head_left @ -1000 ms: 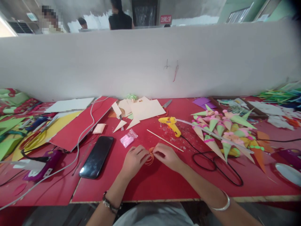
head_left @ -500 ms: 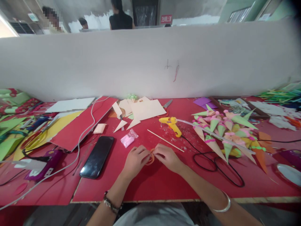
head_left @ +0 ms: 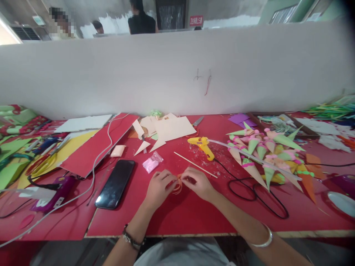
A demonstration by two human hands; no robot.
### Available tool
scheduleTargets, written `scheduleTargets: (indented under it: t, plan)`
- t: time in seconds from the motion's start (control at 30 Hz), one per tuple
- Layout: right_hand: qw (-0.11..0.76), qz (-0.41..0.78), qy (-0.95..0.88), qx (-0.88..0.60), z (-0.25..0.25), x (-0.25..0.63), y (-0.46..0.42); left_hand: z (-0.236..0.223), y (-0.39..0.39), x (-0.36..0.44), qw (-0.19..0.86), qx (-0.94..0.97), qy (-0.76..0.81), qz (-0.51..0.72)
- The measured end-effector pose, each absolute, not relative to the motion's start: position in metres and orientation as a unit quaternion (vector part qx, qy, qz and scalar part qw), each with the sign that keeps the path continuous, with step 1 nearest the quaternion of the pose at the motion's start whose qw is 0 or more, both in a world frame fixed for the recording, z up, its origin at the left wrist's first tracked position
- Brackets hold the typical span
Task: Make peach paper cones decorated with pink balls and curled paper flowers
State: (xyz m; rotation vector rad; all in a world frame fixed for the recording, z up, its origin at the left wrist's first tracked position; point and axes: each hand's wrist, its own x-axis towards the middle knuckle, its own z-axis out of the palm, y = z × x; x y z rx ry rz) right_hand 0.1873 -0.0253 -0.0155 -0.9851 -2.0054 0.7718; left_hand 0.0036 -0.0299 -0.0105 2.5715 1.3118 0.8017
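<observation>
Dark, pale-flecked bracelet (head_left: 132, 239) on the left wrist (head_left: 138, 223), silvery bangle (head_left: 269, 239) on the right, pale grey clothing (head_left: 181, 253)

Two hands (head_left: 161, 187) (head_left: 198, 183), two bracelets (head_left: 129, 239) (head_left: 270, 238) — one glue gun (head_left: 204, 145), one phone (head_left: 115, 184), one stick (head_left: 195, 164)

A thin orange strand (head_left: 178, 190) is gathered in several loose, rounded loops, partly hidden, at the scene's near centre.

Fingers (head_left: 168, 180) of both hands hide part of the orange loopy thing (head_left: 176, 191), can't tell the exact grip. White dish (head_left: 342, 204) gets chopped by the right edge, person's head (head_left: 61, 19) back left is pixelated.
</observation>
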Motion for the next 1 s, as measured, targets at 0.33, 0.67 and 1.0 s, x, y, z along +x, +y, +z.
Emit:
scheduleTargets:
  t: [0.33, 0.67, 1.0]
  plan:
    - [0.378, 0.311, -0.783, -0.385, -0.0144, 0.1868, -0.0268, -0.013, -0.029, 0.0032, 0.079, 0.849, 0.437, 0.287]
    - [0.35, 0.324, -0.781, -0.403, -0.0194, 0.1885, -0.0241, -0.0147, -0.0277, 0.0018, 0.089, 0.855, 0.445, 0.251]
    - [0.33, 0.319, -0.787, -0.411, -0.0205, 0.1892, -0.0247, -0.0127, -0.0269, 0.0007, 0.086, 0.854, 0.449, 0.249]
